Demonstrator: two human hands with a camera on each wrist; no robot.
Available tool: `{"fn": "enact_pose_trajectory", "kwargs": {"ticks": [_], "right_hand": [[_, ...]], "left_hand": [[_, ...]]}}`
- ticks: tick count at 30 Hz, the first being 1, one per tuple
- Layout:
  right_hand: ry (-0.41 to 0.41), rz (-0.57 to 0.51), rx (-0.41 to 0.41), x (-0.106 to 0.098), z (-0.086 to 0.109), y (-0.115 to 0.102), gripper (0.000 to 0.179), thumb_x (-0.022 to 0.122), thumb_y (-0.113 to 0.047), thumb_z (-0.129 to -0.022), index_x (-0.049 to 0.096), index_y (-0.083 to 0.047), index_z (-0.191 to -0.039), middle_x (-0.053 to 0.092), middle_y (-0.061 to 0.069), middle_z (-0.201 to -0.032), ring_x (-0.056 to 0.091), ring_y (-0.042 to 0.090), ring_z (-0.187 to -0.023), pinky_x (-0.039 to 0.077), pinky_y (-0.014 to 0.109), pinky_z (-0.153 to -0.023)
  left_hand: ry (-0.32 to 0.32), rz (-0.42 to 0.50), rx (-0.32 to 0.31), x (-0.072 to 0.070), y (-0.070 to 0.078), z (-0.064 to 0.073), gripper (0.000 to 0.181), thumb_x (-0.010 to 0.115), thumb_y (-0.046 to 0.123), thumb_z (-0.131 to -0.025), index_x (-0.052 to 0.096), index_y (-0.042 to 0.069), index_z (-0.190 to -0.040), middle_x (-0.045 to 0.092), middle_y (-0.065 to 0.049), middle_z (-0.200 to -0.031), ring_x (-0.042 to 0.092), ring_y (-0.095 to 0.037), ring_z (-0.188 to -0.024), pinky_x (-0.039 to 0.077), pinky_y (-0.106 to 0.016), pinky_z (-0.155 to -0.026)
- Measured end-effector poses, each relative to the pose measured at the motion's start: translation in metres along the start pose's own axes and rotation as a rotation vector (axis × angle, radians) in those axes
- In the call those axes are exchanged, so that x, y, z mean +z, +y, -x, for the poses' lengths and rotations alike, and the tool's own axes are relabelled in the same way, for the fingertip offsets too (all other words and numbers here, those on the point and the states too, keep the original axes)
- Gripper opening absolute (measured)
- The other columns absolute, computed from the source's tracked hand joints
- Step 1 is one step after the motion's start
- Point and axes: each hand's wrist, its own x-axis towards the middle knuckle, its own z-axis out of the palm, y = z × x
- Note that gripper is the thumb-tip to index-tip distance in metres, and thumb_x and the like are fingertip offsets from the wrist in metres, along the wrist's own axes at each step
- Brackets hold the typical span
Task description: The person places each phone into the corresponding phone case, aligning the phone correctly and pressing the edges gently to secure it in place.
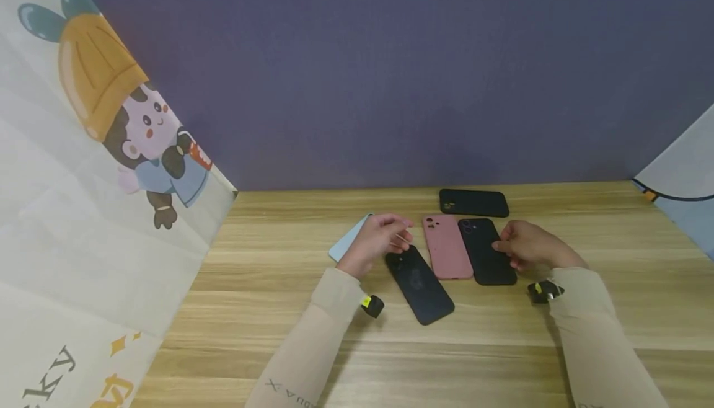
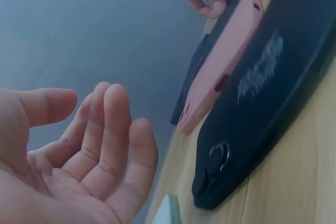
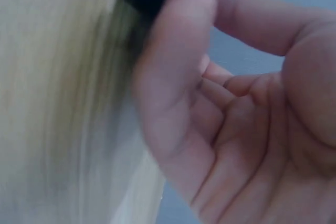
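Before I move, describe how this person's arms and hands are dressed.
Both arms wear long, pale beige sleeves: left sleeve, right sleeve. Dark lettering runs along the left sleeve near the picture's bottom edge. At each cuff sits a small black device, left device and right device, with a yellow patch. The left hand and right hand wear no gloves.

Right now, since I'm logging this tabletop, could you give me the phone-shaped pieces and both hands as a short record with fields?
Left hand: fingers loosely bent, holding nothing
Right hand: thumb and fingers pinch the right edge of the middle black piece
Pink piece: alongside the middle black piece, on its left
Far black piece: crosswise, beyond those two
Near black piece: slanted, pale mark on its back
Light blue piece: partly hidden by the left hand
Surface: wood-grain table
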Motion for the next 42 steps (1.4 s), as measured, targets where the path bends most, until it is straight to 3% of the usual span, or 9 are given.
{"fn": "enact_pose_trajectory", "kwargs": {"ticks": [6, 13, 17, 19, 23, 27, 32, 42], "right_hand": [[0.1, 0.108, -0.057, 0.003, 0.0, -0.014, 0.029, 0.061, -0.024, -0.102, 0.052, 0.003, -0.099, 0.047, -0.002, -0.06, 0.048, 0.013, -0.051, 0.043, 0.03, -0.052], [0.109, 0.208, -0.107, 0.024, -0.004, -0.046, 0.029, 0.062, -0.027, -0.102, 0.061, 0.002, -0.102, 0.06, 0.006, -0.071, 0.056, 0.017, -0.061, 0.046, 0.032, -0.057], [0.117, 0.261, -0.111, 0.037, -0.006, -0.061, 0.027, 0.064, -0.026, -0.1, 0.063, 0.001, -0.101, 0.057, 0.002, -0.071, 0.05, 0.015, -0.061, 0.04, 0.029, -0.059], [0.123, 0.291, -0.105, 0.042, -0.006, -0.067, 0.027, 0.064, -0.026, -0.099, 0.063, 0.0, -0.092, 0.052, 0.0, -0.066, 0.044, 0.014, -0.057, 0.036, 0.028, -0.057], [0.146, 0.325, -0.088, 0.052, -0.008, -0.075, 0.028, 0.064, -0.029, -0.098, 0.061, -0.003, -0.088, 0.051, 0.0, -0.067, 0.046, 0.015, -0.058, 0.036, 0.028, -0.055], [0.175, 0.346, -0.095, 0.059, -0.011, -0.077, 0.032, 0.067, -0.033, -0.096, 0.061, -0.002, -0.1, 0.06, 0.006, -0.081, 0.054, 0.019, -0.068, 0.041, 0.031, -0.059], [0.221, 0.387, -0.108, 0.065, -0.014, -0.08, 0.039, 0.07, -0.034, -0.094, 0.061, 0.001, -0.108, 0.059, 0.018, -0.099, 0.058, 0.025, -0.077, 0.049, 0.038, -0.065], [0.233, 0.416, -0.074, 0.074, -0.014, -0.081, 0.056, 0.076, -0.042, -0.088, 0.058, 0.002, -0.118, 0.053, 0.028, -0.113, 0.06, 0.03, -0.076, 0.052, 0.043, -0.064]], "left_hand": [[0.059, -0.163, 0.023, 0.001, 0.0, 0.002, 0.023, 0.059, 0.02, -0.105, 0.072, 0.006, -0.116, 0.074, -0.011, -0.096, 0.071, -0.032, -0.088, 0.058, -0.038, -0.077], [0.091, -0.582, 0.049, 0.006, 0.001, 0.008, 0.025, 0.07, 0.026, -0.097, 0.072, 0.011, -0.116, 0.071, -0.005, -0.108, 0.064, -0.018, -0.092, 0.053, -0.031, -0.076], [0.084, -0.838, -0.003, 0.014, 0.001, 0.012, 0.043, 0.076, 0.038, -0.092, 0.066, 0.015, -0.127, 0.066, -0.006, -0.115, 0.062, -0.023, -0.106, 0.054, -0.035, -0.085], [0.078, -0.958, -0.026, 0.019, 0.0, 0.014, 0.054, 0.078, 0.044, -0.089, 0.063, 0.016, -0.132, 0.063, -0.008, -0.122, 0.059, -0.026, -0.113, 0.054, -0.038, -0.089], [0.063, -1.154, -0.049, 0.03, -0.003, 0.019, 0.076, 0.082, 0.055, -0.081, 0.058, 0.014, -0.14, 0.058, -0.012, -0.134, 0.053, -0.032, -0.122, 0.055, -0.047, -0.09], [0.055, -1.31, -0.032, 0.038, -0.005, 0.022, 0.095, 0.084, 0.067, -0.072, 0.055, 0.011, -0.143, 0.055, -0.014, -0.135, 0.052, -0.032, -0.121, 0.055, -0.052, -0.09], [0.068, -1.405, -0.033, 0.041, -0.008, 0.022, 0.101, 0.083, 0.073, -0.067, 0.057, 0.008, -0.14, 0.054, -0.012, -0.129, 0.051, -0.03, -0.118, 0.054, -0.051, -0.092], [0.052, -1.399, -0.053, 0.041, -0.01, 0.018, 0.097, 0.086, 0.067, -0.068, 0.058, 0.011, -0.141, 0.053, -0.01, -0.124, 0.047, -0.027, -0.115, 0.052, -0.047, -0.094]]}}
